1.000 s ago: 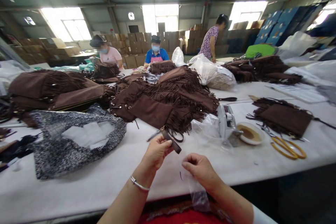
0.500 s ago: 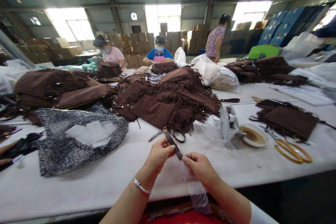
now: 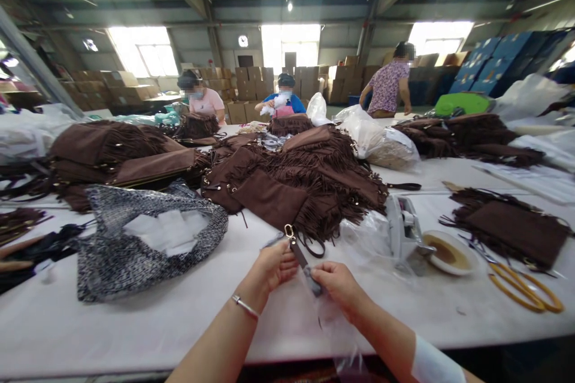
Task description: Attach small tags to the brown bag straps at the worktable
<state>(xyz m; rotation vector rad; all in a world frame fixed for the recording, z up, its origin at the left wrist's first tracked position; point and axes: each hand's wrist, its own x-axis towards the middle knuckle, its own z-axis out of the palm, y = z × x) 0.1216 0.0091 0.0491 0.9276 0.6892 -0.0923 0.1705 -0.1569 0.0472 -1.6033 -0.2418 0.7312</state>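
Observation:
A dark brown wrist strap (image 3: 300, 254) with a gold clasp (image 3: 288, 231) stretches between my hands, its clasp end against the heap of brown fringed bags (image 3: 274, 197). My left hand (image 3: 275, 266) lies beside the strap's upper part, fingers outstretched and apart, touching or nearly touching it. Around the strap's lower end is a clear plastic sleeve (image 3: 335, 326), which hangs down toward the table edge. My right hand (image 3: 338, 284) pinches the sleeve and strap end between thumb and fingers. A dark strap loop (image 3: 314, 246) curls out of the heap just beyond.
Left stands a black-and-white woven bag (image 3: 148, 269) holding white slips. Right are a tape dispenser (image 3: 401, 230), a white dish (image 3: 462, 260), yellow-handled scissors (image 3: 525, 290) and another fringed bag (image 3: 512, 224). A co-worker's hand (image 3: 15, 257) shows at far left; other people work across the table.
My left fingers have loosened from their pinch and spread beside the strap. The plastic has moved up over the strap's lower end. The view has shifted slightly left and up.

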